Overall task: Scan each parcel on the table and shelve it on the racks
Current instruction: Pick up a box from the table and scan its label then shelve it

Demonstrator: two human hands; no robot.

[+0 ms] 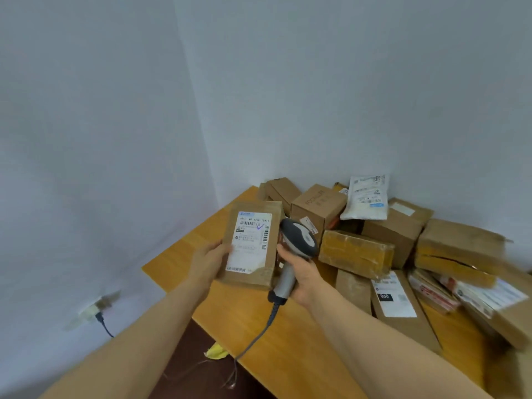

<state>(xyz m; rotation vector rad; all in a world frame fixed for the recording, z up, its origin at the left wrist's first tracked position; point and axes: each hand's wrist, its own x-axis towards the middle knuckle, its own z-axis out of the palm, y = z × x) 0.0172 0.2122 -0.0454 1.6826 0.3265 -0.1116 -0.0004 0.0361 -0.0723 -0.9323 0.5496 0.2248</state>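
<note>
I have one flat brown parcel [252, 244] up in the left hand [208, 263], label facing me. The fingers are curled round its left edge and the thumb lies on the front. The right hand [302, 276] is wrapped round the handle of the one grey scanner [298, 240], whose head sits just right of the parcel, almost touching its edge. One cable [259, 331] drops from the handle below the right hand. Both hands hang over the wooden table [288, 347].

To the right of the right hand and beyond it lies the heap: I count at least ten more parcels, all brown boxes or flat packs apart from one white bag [367, 197] at the back. Further ones may be hidden underneath.
</note>
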